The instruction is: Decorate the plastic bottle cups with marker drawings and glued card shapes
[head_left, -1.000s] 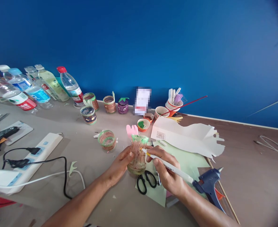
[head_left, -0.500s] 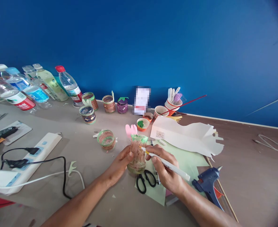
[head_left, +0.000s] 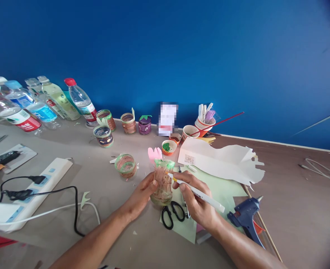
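Observation:
My left hand point(head_left: 142, 192) is closed round the side of a clear cup point(head_left: 162, 190) that looks cut from a plastic bottle, streaked with brown paint and rimmed in green. A pink paper cutout point(head_left: 155, 155) stands up at its rim. Between the fingers of my right hand point(head_left: 197, 196) is a white marker pen point(head_left: 202, 195), its yellow tip touching or nearly touching the cup's painted side. Black-handled scissors point(head_left: 172, 215) lie just below the cup, on a pale green paper sheet point(head_left: 215, 183).
Several painted cups stand at the back, one a purple cup point(head_left: 144, 125). Green paint fills part of a small bowl point(head_left: 169, 147). A blue glue gun point(head_left: 246, 218) lies right. Bottles point(head_left: 82, 102) and a power strip point(head_left: 45, 179) with cables occupy the left.
The view has shifted very slightly. Both hands, the cup and the marker pen keep nearly the same positions.

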`<control>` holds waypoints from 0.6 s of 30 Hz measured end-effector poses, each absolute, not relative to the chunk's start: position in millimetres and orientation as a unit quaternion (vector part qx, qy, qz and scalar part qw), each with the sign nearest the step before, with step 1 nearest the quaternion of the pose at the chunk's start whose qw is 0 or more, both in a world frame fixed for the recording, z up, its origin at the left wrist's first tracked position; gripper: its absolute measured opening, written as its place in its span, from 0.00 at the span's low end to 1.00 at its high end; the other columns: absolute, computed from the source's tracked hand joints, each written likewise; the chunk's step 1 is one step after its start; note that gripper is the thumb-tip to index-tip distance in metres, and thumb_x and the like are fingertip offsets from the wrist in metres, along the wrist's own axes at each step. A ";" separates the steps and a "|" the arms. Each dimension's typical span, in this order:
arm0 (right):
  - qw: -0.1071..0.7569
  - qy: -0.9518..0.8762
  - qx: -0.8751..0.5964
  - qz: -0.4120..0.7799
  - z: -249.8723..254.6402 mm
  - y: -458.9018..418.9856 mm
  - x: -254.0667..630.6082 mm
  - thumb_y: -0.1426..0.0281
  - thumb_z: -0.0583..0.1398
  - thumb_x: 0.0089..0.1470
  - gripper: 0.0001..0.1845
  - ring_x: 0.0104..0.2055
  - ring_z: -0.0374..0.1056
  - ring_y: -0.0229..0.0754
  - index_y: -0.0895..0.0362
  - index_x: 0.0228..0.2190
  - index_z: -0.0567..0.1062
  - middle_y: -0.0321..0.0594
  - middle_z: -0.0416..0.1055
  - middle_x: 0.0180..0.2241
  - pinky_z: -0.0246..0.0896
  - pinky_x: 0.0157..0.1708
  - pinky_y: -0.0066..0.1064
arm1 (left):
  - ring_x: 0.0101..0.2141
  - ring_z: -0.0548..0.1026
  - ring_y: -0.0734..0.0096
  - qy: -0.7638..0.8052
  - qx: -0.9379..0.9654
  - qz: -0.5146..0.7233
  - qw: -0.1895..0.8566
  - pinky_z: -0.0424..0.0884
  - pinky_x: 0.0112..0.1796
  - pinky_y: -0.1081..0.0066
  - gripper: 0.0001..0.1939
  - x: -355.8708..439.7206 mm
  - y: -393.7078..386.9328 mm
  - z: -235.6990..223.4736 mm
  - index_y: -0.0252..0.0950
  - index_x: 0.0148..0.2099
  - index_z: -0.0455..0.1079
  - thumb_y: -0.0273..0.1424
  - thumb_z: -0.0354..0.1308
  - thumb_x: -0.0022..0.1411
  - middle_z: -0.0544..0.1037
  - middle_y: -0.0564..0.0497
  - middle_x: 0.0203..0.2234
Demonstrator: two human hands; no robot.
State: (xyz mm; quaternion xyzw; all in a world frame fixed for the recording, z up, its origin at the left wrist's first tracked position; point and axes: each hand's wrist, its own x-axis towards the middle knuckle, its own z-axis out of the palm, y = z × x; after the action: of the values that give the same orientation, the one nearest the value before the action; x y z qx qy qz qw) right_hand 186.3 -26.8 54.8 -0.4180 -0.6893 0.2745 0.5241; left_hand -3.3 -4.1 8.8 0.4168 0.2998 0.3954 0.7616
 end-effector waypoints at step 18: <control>0.520 -0.677 -0.432 0.290 48.9 -28.4 187.4 0.71 0.53 0.63 0.12 0.31 0.69 0.39 0.52 0.44 0.75 0.37 0.72 0.30 0.64 0.32 0.31 | 0.59 0.68 0.50 0.295 0.403 0.401 0.768 0.63 0.56 0.57 0.24 -2.3 -3.2 6.8 0.39 0.60 0.70 0.44 0.57 0.65 0.74 0.42 0.57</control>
State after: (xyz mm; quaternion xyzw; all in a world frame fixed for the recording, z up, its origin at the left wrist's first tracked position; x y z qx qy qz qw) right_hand 187.4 -28.4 48.9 -0.4319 -0.6775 0.2902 0.5199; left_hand -2.3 -3.2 6.8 0.4028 0.2952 0.4011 0.7679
